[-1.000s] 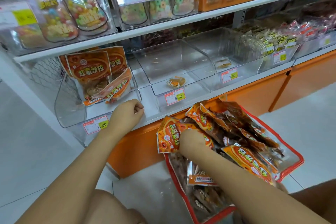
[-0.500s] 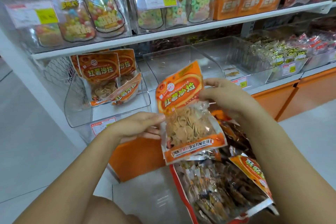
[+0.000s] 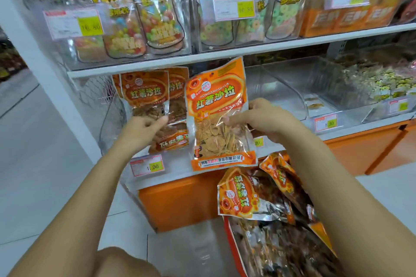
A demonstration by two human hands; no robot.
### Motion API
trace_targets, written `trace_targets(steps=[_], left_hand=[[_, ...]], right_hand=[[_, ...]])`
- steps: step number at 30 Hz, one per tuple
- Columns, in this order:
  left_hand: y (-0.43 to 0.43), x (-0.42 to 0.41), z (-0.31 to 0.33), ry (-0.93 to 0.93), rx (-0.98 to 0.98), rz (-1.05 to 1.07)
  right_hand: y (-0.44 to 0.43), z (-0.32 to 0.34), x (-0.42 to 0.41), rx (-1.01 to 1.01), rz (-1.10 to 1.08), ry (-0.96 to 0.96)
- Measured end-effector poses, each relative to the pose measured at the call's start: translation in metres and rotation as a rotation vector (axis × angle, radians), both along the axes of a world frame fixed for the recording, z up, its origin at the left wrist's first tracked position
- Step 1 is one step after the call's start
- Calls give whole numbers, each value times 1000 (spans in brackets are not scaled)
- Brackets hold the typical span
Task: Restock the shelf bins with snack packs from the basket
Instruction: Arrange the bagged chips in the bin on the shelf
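Right grip (image 3: pixel 258 119): pinches upright snack pack (image 3: pixel 217 114), just right of bin (image 3: pixel 110 128).
Left grip (image 3: pixel 144 129): inside bin, touching stocked packs (image 3: pixel 146 94); closure unclear.

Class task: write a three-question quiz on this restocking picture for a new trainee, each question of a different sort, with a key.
1. True or false: the right hand grips the orange snack pack.
2. The left hand touches: A) the upper shelf, B) the standing packs in the left bin, C) the floor.
3. Fill in: more packs lie in the ____-rimmed basket.
Key: 1 true; 2 B; 3 red.
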State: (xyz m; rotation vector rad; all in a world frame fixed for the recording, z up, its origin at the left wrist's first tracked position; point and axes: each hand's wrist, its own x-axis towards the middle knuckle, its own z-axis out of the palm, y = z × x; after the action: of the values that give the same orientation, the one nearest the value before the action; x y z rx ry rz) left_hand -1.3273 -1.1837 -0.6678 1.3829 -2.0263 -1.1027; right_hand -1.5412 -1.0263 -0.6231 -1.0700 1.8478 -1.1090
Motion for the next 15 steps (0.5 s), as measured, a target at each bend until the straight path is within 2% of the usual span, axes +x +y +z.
trace_targets(steps=[2,3,4,6,7,10,12,15], left_hand=[[-17,6,-2,-274,-128,82],[-21,8,-4,-424,-129,75],[-25,8,-7,-550,-73,62],[-39,12,-20,-653,122,26],[-51,15,-32,-637,243,14],[-83,18,-63,-368,470,12],[-79,12,-59,-224,586,25],[-78,7,-45,88,761,78]], right_hand=[[-7,1,-6,13,-16,7],[-10,2,-9,16,-15,3],[-13,2,-10,18,-12,-5],[-20,2,-13,24,-19,-25],[-23,2,-13,27,-23,-34],[-30,-3,-15,38,-23,-67],[-31,-6,-18,44,-15,-81],[-32,-6,-25,44,-6,-104]])
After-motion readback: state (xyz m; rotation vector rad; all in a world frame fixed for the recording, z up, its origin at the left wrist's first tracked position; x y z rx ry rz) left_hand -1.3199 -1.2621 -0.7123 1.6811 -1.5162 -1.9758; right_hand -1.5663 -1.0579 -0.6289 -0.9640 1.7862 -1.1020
